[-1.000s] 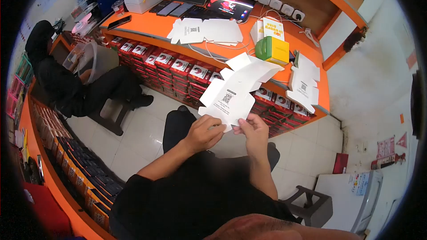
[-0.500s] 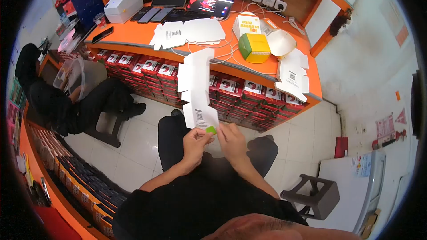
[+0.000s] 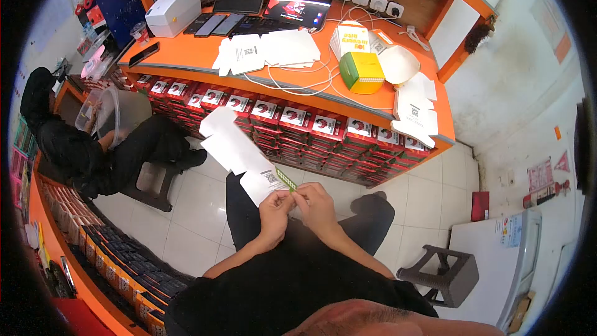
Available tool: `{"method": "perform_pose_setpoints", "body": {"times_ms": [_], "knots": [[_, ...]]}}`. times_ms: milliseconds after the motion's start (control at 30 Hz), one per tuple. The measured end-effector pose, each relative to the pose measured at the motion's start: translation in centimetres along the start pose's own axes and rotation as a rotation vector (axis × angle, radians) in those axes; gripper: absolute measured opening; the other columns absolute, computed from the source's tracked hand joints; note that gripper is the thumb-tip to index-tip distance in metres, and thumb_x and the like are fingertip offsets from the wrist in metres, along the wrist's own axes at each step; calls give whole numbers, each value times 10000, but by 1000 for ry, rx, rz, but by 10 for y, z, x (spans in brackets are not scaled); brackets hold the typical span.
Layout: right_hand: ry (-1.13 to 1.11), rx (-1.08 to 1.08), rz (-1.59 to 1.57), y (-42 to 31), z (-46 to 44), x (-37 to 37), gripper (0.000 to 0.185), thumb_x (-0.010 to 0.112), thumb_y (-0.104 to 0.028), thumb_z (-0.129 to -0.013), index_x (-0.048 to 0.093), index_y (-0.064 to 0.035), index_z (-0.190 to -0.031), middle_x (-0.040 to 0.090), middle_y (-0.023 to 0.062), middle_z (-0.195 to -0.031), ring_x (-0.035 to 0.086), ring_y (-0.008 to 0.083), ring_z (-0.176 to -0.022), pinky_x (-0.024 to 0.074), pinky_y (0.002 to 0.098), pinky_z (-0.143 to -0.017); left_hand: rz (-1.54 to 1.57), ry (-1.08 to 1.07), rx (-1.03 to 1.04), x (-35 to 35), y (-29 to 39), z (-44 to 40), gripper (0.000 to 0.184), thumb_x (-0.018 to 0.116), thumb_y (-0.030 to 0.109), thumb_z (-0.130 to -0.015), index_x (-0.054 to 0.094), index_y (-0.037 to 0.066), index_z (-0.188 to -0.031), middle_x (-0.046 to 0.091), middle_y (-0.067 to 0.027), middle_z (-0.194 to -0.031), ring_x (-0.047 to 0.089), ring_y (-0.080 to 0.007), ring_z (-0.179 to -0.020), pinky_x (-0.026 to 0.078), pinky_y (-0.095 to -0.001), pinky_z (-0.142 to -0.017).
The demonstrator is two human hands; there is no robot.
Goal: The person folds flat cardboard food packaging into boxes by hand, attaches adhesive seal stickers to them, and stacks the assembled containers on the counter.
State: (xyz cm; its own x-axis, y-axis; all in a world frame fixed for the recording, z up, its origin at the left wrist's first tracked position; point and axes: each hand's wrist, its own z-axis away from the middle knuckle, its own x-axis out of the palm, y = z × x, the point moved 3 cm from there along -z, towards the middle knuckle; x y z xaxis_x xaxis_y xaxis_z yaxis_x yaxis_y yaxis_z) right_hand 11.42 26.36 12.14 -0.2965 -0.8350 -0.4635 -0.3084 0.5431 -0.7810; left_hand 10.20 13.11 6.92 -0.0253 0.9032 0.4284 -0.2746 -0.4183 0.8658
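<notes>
An unfolded white cardboard box blank [image 3: 233, 147] with a printed QR code slants up and left over my lap. My left hand [image 3: 275, 218] is closed on its lower end, thumb and fingers pinching the card. Beside it, nearly touching, my right hand [image 3: 316, 206] pinches the same end by its right edge. Along that edge a narrow green patterned strip [image 3: 286, 179] of the blank's printed side shows. My fingertips hide the corner of the card between the two hands.
On the orange desk [image 3: 298, 78] lie white box blanks [image 3: 289, 48], a folded yellow-green box [image 3: 362, 73] and a label printer [image 3: 174, 12]. Red boxes [image 3: 264, 109] fill the shelf below. Another person [image 3: 81, 143] sits at left with a clear tub [image 3: 115, 118]. A stool [image 3: 444, 274] stands right.
The blank has swung from upright to leaning left, and its green patterned edge has come into view. My hands have moved slightly lower and closer together.
</notes>
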Motion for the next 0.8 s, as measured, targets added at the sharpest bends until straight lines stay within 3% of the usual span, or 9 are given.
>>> {"method": "perform_pose_setpoints", "body": {"times_ms": [67,167,267,567,800], "knots": [[-6,62,-107,8,-1,5,174,752,-51,-872,707,-1,-1032,670,152,-1006,682,313,-915,559,375,-759,-37,-11,45,-3,4,-1,76,647,25,-990,642,-33,-1038,690,-79,-957,666,-129,-861,562,-263,-789],[-44,87,-182,8,-7,6,131,744,-40,-886,713,9,-1003,670,142,-1066,682,263,-976,574,350,-802,-51,-21,62,-9,11,-7,78,641,22,-998,645,-41,-1043,704,-93,-1007,670,-122,-914,559,-269,-851],[-80,277,-397,2,-14,8,101,738,-35,-902,724,10,-991,647,128,-1162,670,221,-1030,587,340,-851,58,-49,33,-17,9,-11,92,650,38,-997,644,-39,-1047,708,-98,-1017,677,-132,-918,556,-278,-865],[-265,288,-299,-33,-27,33,106,727,24,-903,718,60,-1002,601,131,-1261,665,214,-1072,587,330,-907,184,-98,-48,-57,12,-20,132,682,53,-976,636,-12,-1082,699,-86,-1037,676,-141,-908,558,-284,-839],[-236,271,-279,-55,-32,87,103,725,-7,-902,741,34,-995,662,179,-1220,648,249,-1135,550,340,-900,379,-100,-89,-100,25,-21,220,656,50,-993,667,-27,-1199,706,-99,-1087,677,-140,-953,566,-287,-872]]}}
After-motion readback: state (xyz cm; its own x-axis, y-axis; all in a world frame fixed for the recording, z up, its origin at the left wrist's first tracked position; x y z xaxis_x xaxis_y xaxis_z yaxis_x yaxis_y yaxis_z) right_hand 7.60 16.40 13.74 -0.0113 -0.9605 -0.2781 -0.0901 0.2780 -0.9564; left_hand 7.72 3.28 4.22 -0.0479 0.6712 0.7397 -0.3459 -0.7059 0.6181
